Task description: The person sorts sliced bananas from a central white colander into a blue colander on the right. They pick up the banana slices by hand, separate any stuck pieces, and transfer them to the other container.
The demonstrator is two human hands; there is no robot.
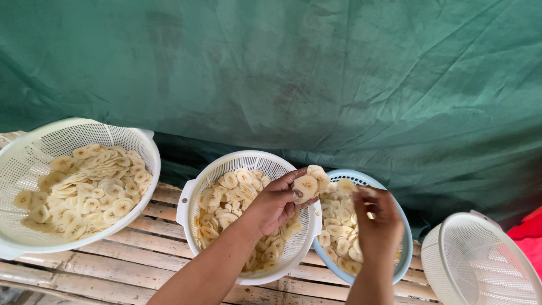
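Item: stack of banana slices (309,182) pinched in left hand (275,203), one slice (345,185) pinched by right hand (377,223) over blue colander (402,265); loosely gripped slices judged liable to be dropped outside.

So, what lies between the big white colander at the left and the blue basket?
In the head view, a white colander of banana slices, with the left hand above it.
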